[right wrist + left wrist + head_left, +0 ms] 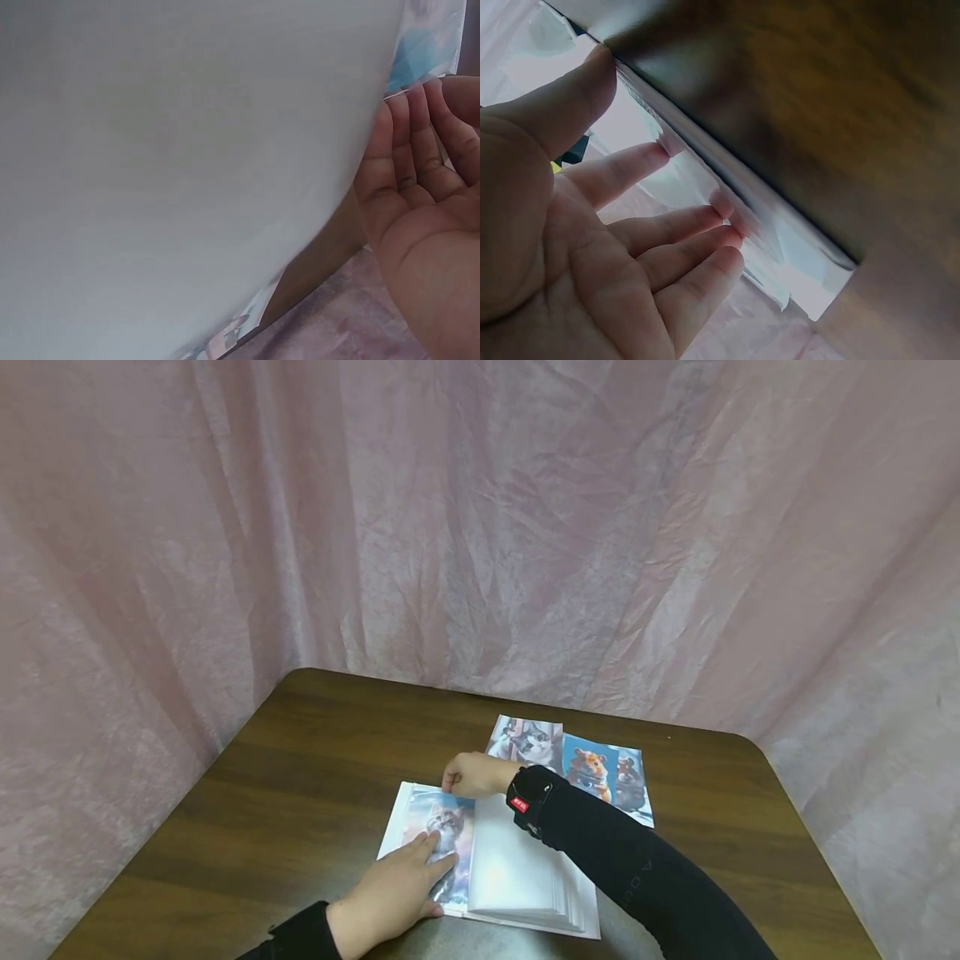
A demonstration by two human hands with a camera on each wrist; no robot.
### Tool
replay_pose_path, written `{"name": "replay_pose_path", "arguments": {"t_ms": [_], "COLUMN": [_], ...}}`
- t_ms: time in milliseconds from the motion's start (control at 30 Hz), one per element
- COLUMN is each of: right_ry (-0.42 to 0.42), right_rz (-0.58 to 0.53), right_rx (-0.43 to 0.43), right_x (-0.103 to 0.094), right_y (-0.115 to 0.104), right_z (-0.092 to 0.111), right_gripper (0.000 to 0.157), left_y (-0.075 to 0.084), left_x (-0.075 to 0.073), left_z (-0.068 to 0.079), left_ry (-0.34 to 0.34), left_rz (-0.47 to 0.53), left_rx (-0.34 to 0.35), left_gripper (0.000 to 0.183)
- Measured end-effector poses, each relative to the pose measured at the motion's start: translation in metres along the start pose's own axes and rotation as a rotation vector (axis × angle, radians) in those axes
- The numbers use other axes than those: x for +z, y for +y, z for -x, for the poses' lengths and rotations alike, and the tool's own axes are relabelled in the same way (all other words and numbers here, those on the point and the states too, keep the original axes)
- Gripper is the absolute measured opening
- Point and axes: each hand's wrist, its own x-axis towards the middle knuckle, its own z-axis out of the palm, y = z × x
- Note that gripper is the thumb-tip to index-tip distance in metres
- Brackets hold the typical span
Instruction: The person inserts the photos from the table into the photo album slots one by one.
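A white photo album [510, 864] lies spread on the table, its left page bearing a cat picture [442, 817] under a clear sleeve. My left hand [397, 885] rests on this picture with fingers spread; the left wrist view shows its thumb [592, 86] by the album's near edge. My right hand [480, 774] reaches across to the top of the left page. There, its fingers [401, 124] pinch the top edge of the cat picture, beside the blue part of the print. Its thumb tip is partly hidden.
Behind the album lie a grey cat picture [528, 743], a hamster picture [588, 768] and another animal picture [630, 785], partly covered by the right arm. They sit on a brown wooden table [337, 752]. A pink curtain [450, 527] hangs behind its far edge.
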Motion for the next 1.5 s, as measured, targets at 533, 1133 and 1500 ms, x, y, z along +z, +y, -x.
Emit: {"name": "replay_pose_path", "arguments": {"t_ms": [533, 1133, 1500], "right_ry": [0.041, 0.153, 0.195], "right_rz": [-0.055, -0.054, -0.075], "right_rx": [0.0, 0.078, 0.207], "right_x": [-0.019, -0.071, -0.084], "right_y": [0.003, 0.04, 0.087], "right_z": [0.008, 0.052, 0.092], "right_gripper": [0.017, 0.019, 0.022], "left_y": [-0.005, -0.005, -0.006], "left_x": [-0.001, -0.003, -0.003], "left_z": [0.0, -0.002, -0.002], "left_ry": [-0.025, -0.022, -0.022], "left_rz": [-0.01, 0.002, 0.013], "left_rx": [0.009, 0.021, 0.017], "left_gripper": [0.066, 0.065, 0.065]}}
